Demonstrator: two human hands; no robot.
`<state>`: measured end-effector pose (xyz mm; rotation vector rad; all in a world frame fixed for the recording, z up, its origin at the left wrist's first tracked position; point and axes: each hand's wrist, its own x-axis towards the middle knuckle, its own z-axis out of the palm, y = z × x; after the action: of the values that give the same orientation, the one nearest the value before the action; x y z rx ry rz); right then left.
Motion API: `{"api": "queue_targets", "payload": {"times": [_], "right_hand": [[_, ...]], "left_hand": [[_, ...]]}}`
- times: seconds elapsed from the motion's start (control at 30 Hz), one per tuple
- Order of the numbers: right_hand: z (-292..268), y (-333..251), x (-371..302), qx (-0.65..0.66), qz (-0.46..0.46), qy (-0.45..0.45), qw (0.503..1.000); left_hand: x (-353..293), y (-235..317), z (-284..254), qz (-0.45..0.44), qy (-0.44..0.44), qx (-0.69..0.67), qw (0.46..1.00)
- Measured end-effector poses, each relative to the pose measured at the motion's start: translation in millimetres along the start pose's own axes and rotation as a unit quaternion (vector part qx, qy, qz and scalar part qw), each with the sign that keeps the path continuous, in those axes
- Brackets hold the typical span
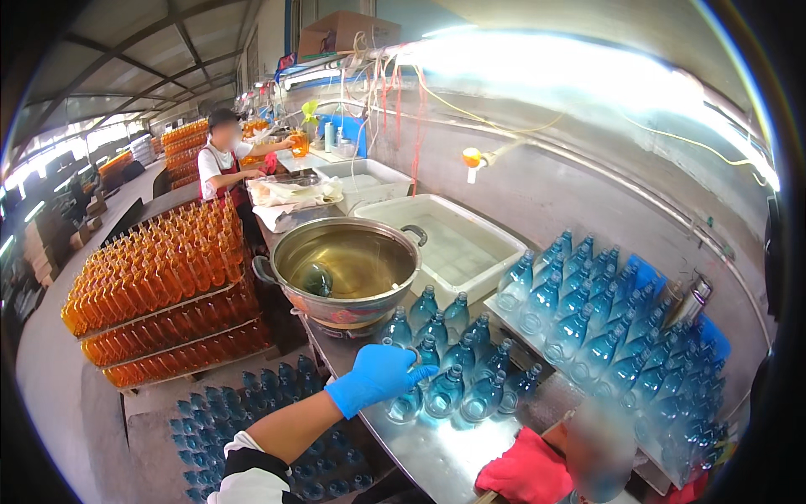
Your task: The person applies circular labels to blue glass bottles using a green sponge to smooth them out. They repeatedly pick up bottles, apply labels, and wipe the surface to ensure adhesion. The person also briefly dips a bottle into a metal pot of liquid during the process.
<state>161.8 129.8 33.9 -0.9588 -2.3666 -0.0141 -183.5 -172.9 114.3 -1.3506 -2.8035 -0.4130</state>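
Note:
My left hand (379,375), in a blue glove, reaches over a cluster of blue-tinted plastic bottles (457,370) standing on a steel table (420,454). Its fingers curl around the neck of one bottle (406,403) at the cluster's near left edge. My right hand (527,470), in a red glove, sits low at the table's near edge beside a blurred pale object (598,449); its grip is not clear. A large metal pot (348,265) of yellowish liquid, with one bottle sunk in it, stands just beyond the cluster.
Many more blue bottles fill a rack (621,336) at right. A white tub (453,239) of water lies behind the pot. Stacked orange bottles (164,286) stand at left, blue ones on the floor (243,412). Another person (222,164) works at the far bench.

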Motion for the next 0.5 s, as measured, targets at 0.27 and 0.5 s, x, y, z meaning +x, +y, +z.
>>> {"api": "queue_targets", "payload": {"times": [0.27, 0.5], "right_hand": [[-24, -6, -2, -0.053, 0.014, 0.036, 0.998], [-93, 13, -59, -0.130, 0.048, 0.115, 0.984]], "left_hand": [[4, -11, 19, 0.060, -0.037, 0.016, 0.997], [0, -35, -37, 0.013, 0.024, -0.194, 0.981]]}}
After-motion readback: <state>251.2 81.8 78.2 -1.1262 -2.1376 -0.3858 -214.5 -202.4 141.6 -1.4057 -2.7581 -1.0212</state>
